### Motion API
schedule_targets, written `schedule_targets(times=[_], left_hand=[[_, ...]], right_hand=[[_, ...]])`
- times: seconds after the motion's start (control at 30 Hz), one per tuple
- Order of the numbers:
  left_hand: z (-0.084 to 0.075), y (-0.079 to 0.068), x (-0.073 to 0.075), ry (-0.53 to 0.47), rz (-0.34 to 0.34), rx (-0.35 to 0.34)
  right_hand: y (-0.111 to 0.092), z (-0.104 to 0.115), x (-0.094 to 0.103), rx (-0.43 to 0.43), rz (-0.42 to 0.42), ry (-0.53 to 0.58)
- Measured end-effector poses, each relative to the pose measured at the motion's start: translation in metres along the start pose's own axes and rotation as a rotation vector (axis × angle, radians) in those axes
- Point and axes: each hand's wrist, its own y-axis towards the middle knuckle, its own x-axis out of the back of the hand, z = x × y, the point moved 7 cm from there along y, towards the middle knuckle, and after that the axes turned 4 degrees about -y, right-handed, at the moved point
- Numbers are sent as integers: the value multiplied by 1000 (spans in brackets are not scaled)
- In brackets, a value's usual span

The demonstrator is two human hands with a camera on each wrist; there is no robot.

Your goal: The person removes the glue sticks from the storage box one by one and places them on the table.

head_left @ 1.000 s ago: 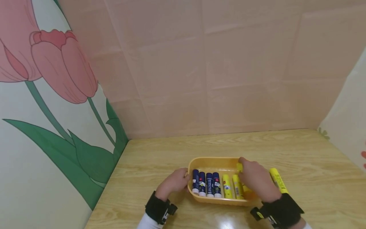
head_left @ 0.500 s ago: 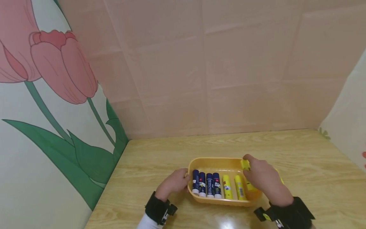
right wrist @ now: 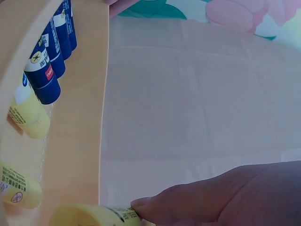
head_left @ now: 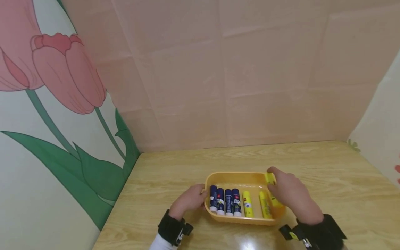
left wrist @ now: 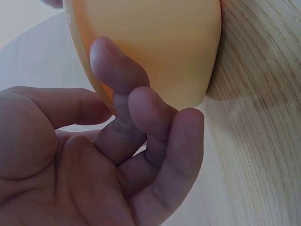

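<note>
Tray (head_left: 237, 177) lay on the bench (head_left: 175, 166) between the two hands. Left hand (head_left: 190, 198) pinched the rim at its own end; other fingers bent beside the outer wall, and I could not tell how many of them bore on it. Right hand (head_left: 289, 191) pinched the held stick (head_left: 270, 178), a yellow one, over the opposite end, thumb resting on its side in the right wrist view. More yellow showed just under the right fingers; whether it was the same stick or another, I could not tell.

Other contents: four blue sticks (head_left: 228, 202) in a row nearest the left hand, then two yellow sticks (head_left: 248, 204) with a gap between them. The one closer to the right hand sat slightly slanted.

Step in hand, as I judged it: handling the held stick within the right end of the tray. Doing it well seemed to call for a steady left pinch, so that the tray did not slide or tip toward the right hand. A light right grip near the stick's far end looked best, keeping the knuckles off the slanted neighbour. Main risk noted: a nudge might have rolled that neighbour leftward into the gap.
</note>
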Motion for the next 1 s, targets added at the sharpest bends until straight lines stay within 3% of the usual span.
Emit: schedule_targets(times=[0.6, 1.0], left_hand=[[-1, -1, 0, -14, -12, -1], [-1, -1, -1, -13, -11, 4]], right_hand=[[-1, -29, 22, 32, -106, 9], [5, -64, 35, -17, -85, -10]])
